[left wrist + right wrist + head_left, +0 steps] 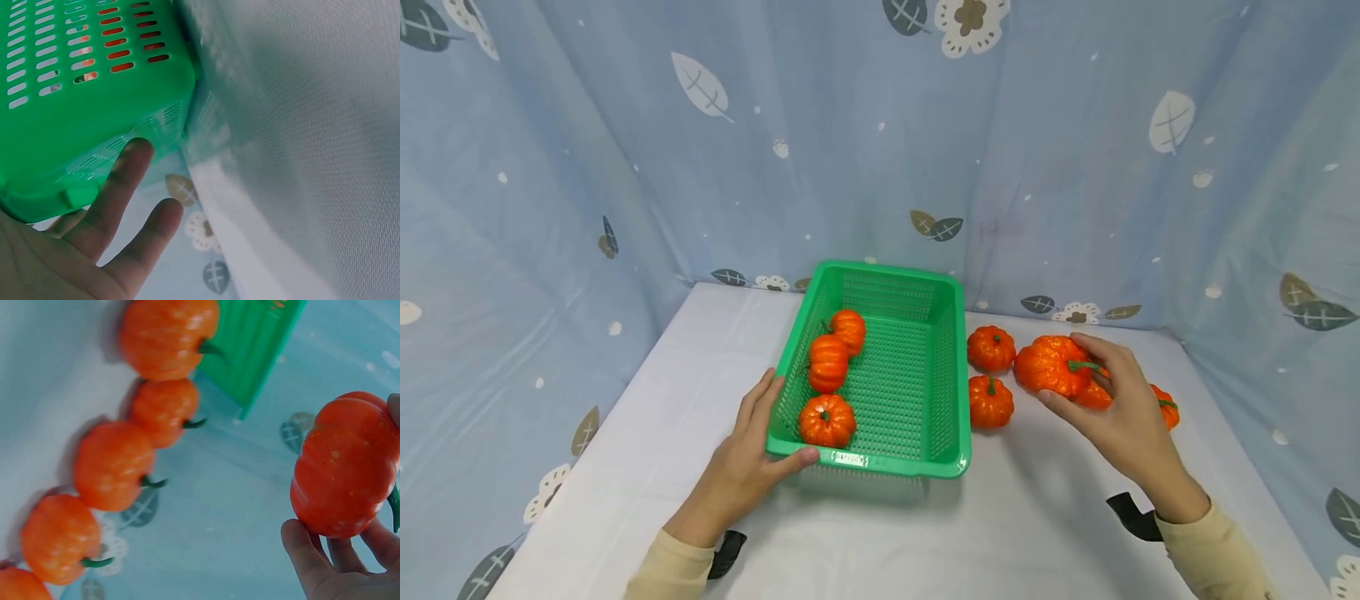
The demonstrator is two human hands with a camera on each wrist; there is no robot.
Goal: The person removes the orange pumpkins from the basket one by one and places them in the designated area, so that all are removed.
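In the head view my right hand (1123, 421) grips a glossy orange toy pumpkin (1051, 367) with a green stem, thumb and fingers around its side. The right wrist view shows this pumpkin (344, 465) lifted, clear of the row of others. My left hand (737, 471) rests at the near left corner of a green plastic basket (895, 392), its thumb on the front rim. Seen from the left wrist, the fingers (119, 187) are spread and fairly straight against the basket's outside. Three smaller pumpkins (827, 421) lie along the basket's left side.
Right of the basket, several more pumpkins (990, 402) lie on the white tabletop (1000, 533), some partly hidden behind the right hand and held pumpkin. A blue leaf-patterned curtain (850, 150) stands behind the table and along its sides.
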